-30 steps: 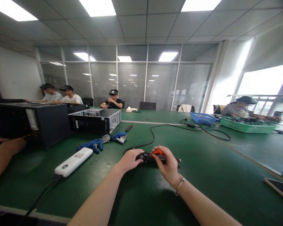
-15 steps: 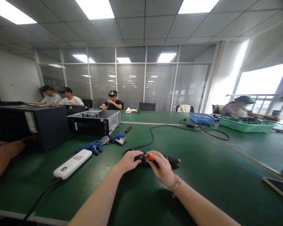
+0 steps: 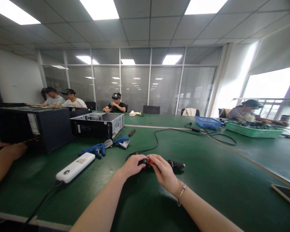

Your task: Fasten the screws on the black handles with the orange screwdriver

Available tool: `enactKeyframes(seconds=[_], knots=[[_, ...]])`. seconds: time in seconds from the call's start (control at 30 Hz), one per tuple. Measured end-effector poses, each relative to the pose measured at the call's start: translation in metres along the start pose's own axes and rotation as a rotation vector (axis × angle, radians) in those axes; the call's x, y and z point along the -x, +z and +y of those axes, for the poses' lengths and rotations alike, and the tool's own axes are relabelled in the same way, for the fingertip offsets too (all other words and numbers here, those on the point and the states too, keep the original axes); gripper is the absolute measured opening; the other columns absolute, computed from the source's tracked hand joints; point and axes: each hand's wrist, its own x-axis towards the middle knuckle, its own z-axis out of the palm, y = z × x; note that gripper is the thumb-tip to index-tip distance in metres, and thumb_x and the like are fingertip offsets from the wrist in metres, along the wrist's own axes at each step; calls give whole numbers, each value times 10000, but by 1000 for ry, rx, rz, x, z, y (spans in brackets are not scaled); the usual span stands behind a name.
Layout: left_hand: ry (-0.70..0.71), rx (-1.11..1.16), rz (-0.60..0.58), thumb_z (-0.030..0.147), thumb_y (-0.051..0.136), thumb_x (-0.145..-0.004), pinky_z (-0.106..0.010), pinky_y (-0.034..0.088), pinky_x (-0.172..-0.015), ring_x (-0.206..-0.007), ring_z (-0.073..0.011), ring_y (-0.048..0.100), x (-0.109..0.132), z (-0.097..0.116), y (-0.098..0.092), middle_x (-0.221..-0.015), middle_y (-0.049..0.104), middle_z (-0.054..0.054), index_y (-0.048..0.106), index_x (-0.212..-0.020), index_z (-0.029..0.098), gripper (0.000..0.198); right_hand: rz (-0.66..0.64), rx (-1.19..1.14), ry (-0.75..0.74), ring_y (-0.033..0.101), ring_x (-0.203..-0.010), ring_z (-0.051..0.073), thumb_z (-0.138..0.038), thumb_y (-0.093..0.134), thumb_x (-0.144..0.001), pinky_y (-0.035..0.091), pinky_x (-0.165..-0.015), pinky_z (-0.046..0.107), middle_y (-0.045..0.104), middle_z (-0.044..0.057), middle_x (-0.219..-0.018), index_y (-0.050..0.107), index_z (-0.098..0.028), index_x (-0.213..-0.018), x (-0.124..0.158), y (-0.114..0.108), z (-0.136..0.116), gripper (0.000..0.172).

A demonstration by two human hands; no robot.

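Note:
A black corded power tool [image 3: 175, 164] lies across the green table in front of me, with its nose pointing right. My left hand [image 3: 132, 166] grips its rear body from the left. My right hand [image 3: 163, 171] closes over its middle and covers most of an orange part [image 3: 149, 161], of which only a sliver shows. The tool's black cable [image 3: 145, 150] runs back across the table. Most of the tool's body is hidden by my hands.
A white power strip [image 3: 75, 167] and blue gloves [image 3: 94, 150] lie left of my hands. An open computer case [image 3: 98, 125] and a black tower case [image 3: 33, 129] stand beyond them, with a co-worker's hand [image 3: 12, 151] at the left. A phone [image 3: 286, 195] lies at the right.
My right hand has come down over the orange part, which showed on top of the tool a second ago. The view has tilted slightly upward.

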Motion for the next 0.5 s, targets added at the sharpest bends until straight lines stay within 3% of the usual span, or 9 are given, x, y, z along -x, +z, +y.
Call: enactKeyframes(seconds=[0.1, 0.3, 0.5], knots=[[0, 6, -1, 203, 592, -819, -302, 460, -916, -987, -209, 626, 0, 0, 1, -1059, 695, -29, 649, -1087, 208, 274, -57, 15, -29, 563, -1111, 201, -53, 389, -903, 533, -904, 357, 554, 114, -1219, 324, -276, -1423, -1, -1, -2, 570], [1, -5, -12, 187, 616, -794, -315, 433, -954, -1050, -217, 603, -1, -3, 1, -1127, 673, -33, 635, -1121, 208, 327, 21, 114, 24, 612, -948, 195, -102, 457, -909, 558, -810, 349, 605, 104, -1075, 333, -274, -1420, 1, -2, 1, 553], [11, 20, -5, 198, 601, -809, -302, 444, -921, -999, -207, 615, 0, -2, 1, -1090, 681, -33, 647, -1089, 208, 285, -117, 94, -34, 570, -1069, 208, -76, 404, -915, 541, -878, 365, 574, 127, -1168, 321, -252, -1423, -2, -7, -3, 544]])
